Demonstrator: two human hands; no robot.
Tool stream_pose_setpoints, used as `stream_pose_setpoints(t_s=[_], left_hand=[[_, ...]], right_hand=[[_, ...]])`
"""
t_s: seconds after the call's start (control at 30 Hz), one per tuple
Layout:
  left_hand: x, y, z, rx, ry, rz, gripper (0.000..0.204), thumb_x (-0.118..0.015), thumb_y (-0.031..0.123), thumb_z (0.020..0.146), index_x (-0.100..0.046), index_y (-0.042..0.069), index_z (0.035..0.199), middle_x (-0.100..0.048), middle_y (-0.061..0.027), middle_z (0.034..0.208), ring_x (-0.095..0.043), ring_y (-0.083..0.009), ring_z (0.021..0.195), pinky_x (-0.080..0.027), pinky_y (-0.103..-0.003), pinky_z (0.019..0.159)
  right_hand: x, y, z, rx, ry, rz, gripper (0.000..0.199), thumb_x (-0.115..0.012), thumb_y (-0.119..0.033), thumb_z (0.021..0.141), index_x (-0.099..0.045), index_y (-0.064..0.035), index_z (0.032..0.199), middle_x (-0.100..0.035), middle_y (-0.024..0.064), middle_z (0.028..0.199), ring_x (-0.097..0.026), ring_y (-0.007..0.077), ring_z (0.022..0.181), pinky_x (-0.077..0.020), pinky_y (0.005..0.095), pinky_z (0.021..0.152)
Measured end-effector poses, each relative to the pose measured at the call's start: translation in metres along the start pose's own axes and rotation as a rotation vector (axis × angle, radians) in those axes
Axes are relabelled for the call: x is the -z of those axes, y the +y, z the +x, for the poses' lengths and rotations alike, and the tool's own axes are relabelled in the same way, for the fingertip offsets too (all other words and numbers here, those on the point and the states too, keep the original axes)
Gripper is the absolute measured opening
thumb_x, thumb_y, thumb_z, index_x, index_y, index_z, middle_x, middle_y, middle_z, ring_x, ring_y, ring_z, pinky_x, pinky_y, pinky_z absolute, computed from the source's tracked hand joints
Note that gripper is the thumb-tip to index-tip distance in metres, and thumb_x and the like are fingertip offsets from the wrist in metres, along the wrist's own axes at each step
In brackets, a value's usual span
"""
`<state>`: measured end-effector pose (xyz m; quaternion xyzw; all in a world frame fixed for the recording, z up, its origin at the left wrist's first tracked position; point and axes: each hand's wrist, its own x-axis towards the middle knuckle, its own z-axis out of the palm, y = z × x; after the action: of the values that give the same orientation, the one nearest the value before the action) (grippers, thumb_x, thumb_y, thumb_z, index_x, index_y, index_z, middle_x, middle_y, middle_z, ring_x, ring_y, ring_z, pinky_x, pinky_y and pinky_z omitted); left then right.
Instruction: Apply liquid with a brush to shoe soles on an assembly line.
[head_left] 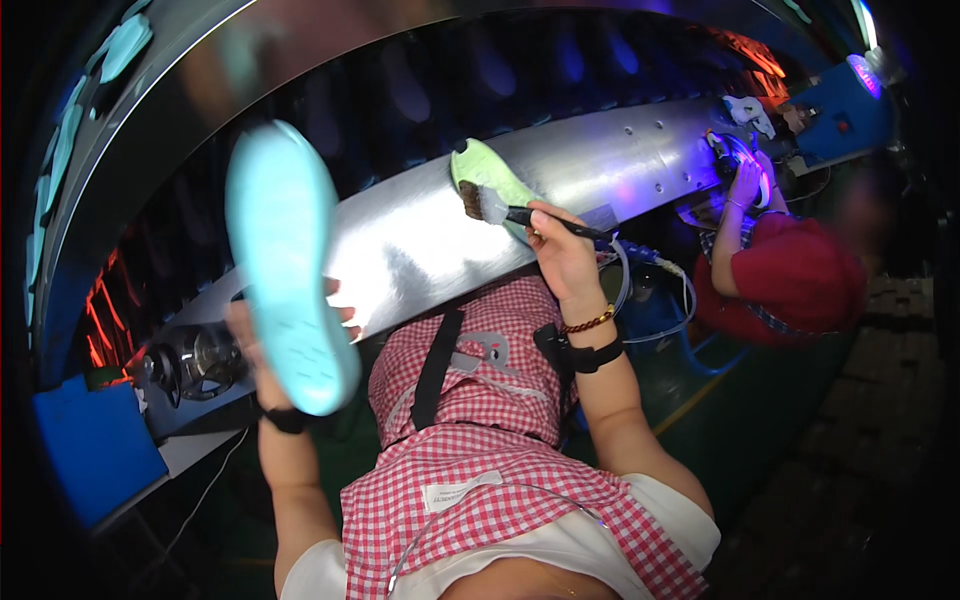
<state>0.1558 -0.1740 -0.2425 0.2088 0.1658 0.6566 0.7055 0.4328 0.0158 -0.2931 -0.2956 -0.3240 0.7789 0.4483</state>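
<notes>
My left hand [247, 328] is closed around a light blue shoe sole [285, 260], held up over the left part of the metal bench. Its thumb and fingers show on either side; the sole hides the palm and blurs slightly. In my right hand [568, 258] is a flat brush [486, 203] with a black handle, pinched between thumb and fingers, bristles pointing left. A thin clear tube [625, 275] runs by the brush handle's end. Behind the bristles, a pale green shoe sole [487, 163] lies on the bench; brush and hand cover part of it.
The shiny metal bench [400, 235] curves across the view. Beyond it, rows of dim soles [405, 85] sit in the dark. At right, a co-worker in red [800, 270] handles a piece under purple light. A round metal device [205, 365] and a blue box [95, 450] stand at left.
</notes>
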Motion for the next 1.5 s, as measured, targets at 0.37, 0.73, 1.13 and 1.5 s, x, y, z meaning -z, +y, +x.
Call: stream_pose_setpoints(t_s=[0.37, 0.73, 1.13, 1.5], left_hand=[[0.021, -0.09, 0.043, -0.08, -0.04, -0.255, 0.085, -0.014, 0.073, 0.076, -0.032, 0.009, 0.129, -0.045, -0.0158, 0.12, -0.047, -0.0325, 0.109, -0.038, -0.046, 0.092], [0.018, -0.069, 0.042, -0.246, 0.548, -0.02, 0.075, -0.012, 0.065, 0.082, -0.04, 0.009, 0.122, -0.051, -0.0122, 0.112, -0.051, -0.028, 0.102, -0.042, -0.042, 0.088], [-0.01, -0.076, 0.04, -0.135, 0.152, -0.436, 0.08, -0.014, 0.07, 0.079, -0.035, 0.01, 0.128, -0.046, -0.0129, 0.121, -0.05, -0.0281, 0.105, -0.043, -0.041, 0.088], [-0.011, -0.061, 0.054, -0.545, 0.643, 0.022, 0.087, -0.01, 0.074, 0.074, -0.047, 0.005, 0.113, -0.057, -0.0162, 0.091, -0.057, -0.0298, 0.081, -0.047, -0.043, 0.074]], right_hand=[[-0.09, 0.018, -0.001, -0.03, -0.3, -0.447, 0.02, -0.065, -0.003, 0.073, -0.062, 0.0041, 0.092, -0.064, 0.0086, 0.085, -0.059, 0.0104, 0.078, -0.0463, 0.0204, 0.071], [-0.113, 0.001, -0.045, 0.226, -0.754, -1.182, 0.019, -0.069, -0.009, 0.065, -0.067, -0.005, 0.084, -0.059, 0.0076, 0.07, -0.055, 0.0145, 0.064, -0.04, 0.0252, 0.056], [-0.122, -0.023, -0.042, 0.033, -0.83, -0.767, 0.02, -0.066, -0.006, 0.072, -0.065, -0.0023, 0.091, -0.064, 0.0086, 0.08, -0.059, 0.011, 0.074, -0.0465, 0.0227, 0.068], [-0.105, -0.023, -0.04, 0.136, -0.789, -0.74, 0.023, -0.068, -0.003, 0.069, -0.066, -0.0036, 0.091, -0.062, 0.0077, 0.079, -0.058, 0.0127, 0.072, -0.0462, 0.0245, 0.066]])
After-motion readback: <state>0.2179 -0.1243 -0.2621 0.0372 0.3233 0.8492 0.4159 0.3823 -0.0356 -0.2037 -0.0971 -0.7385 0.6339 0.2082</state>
